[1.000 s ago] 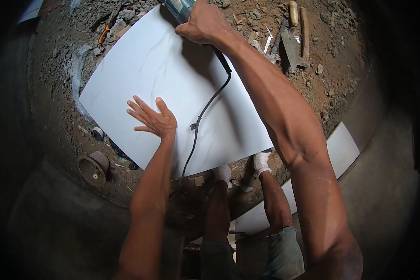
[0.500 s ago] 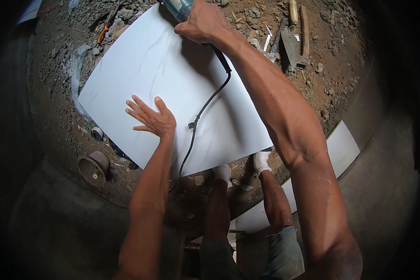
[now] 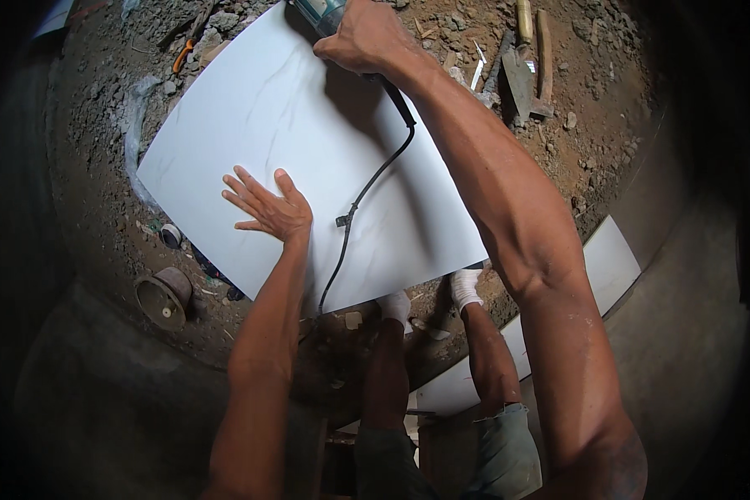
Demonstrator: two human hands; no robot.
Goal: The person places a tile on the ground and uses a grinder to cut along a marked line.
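Observation:
A large white marble-veined tile (image 3: 204, 167) lies over the dirt ground, filling the middle of the view. My left hand (image 3: 271, 208) rests open on its lower left part, fingers spread. My right hand (image 3: 360, 40) grips a teal-and-black power tool (image 3: 312, 15) at the tile's far edge; the tool's front end runs out of view at the top. Its black cord (image 3: 375, 179) crosses the tile down past the near edge.
A trowel (image 3: 518, 83) and wooden-handled tool (image 3: 544, 62) lie at upper right. An orange-handled tool (image 3: 183, 57), plastic sheeting (image 3: 133, 133) and a metal cylinder (image 3: 162, 297) are at left. My sock-covered feet (image 3: 467, 287) are below the tile; another white tile (image 3: 612, 262) lies at right.
My left hand appears very slightly higher and farther left, still spread on the tile. My right hand keeps its grip on the tool with little movement.

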